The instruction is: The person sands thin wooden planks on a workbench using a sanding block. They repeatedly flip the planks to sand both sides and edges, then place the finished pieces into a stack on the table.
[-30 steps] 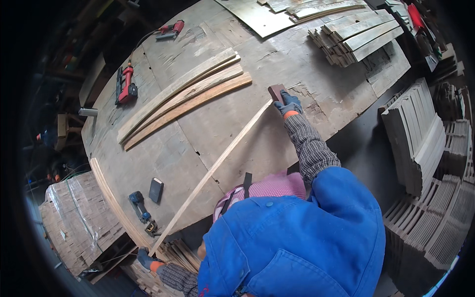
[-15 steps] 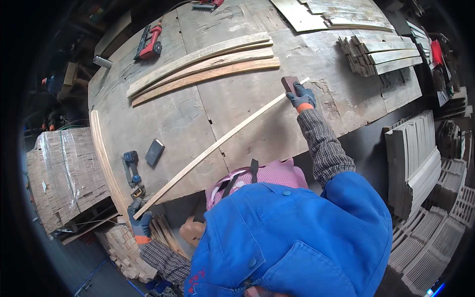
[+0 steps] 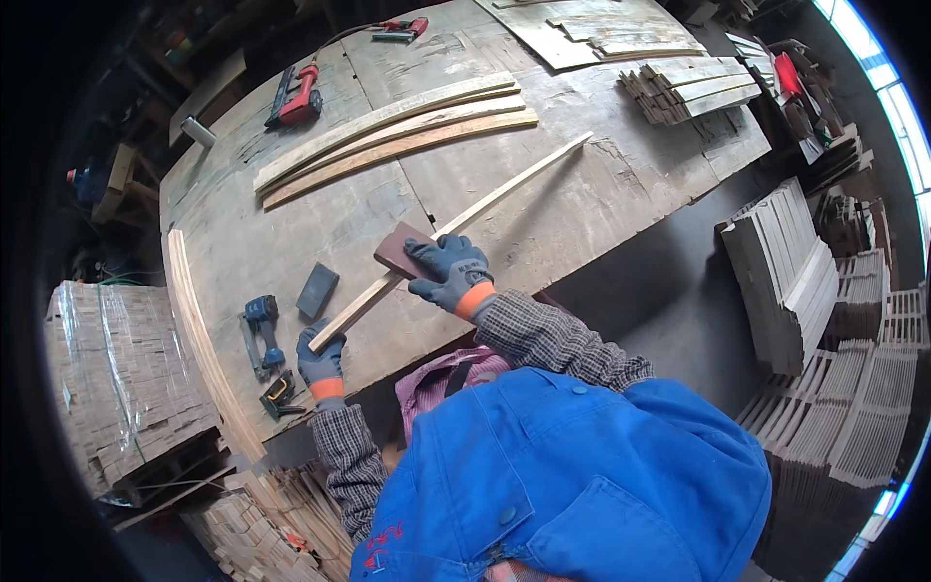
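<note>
A long, thin wooden strip runs diagonally over the worktable, its far end pointing to the back right. My gloved left hand grips the near end of the strip at the table's front edge. In my gloved right hand is a brown sanding block, which lies across the strip a short way beyond the left hand. Left of the strip rest a dark grey block, a blue nail gun and a small black-and-yellow tool.
Behind the strip lie several boards and a red nail gun. Thin slats are piled at the back right. A long lath lines the left edge. Stacked wood stands left of the table, slatted panels right.
My right hand has drawn the sanding block along the strip toward my left hand. The left hand and the strip's near end have moved up and right, farther over the table.
</note>
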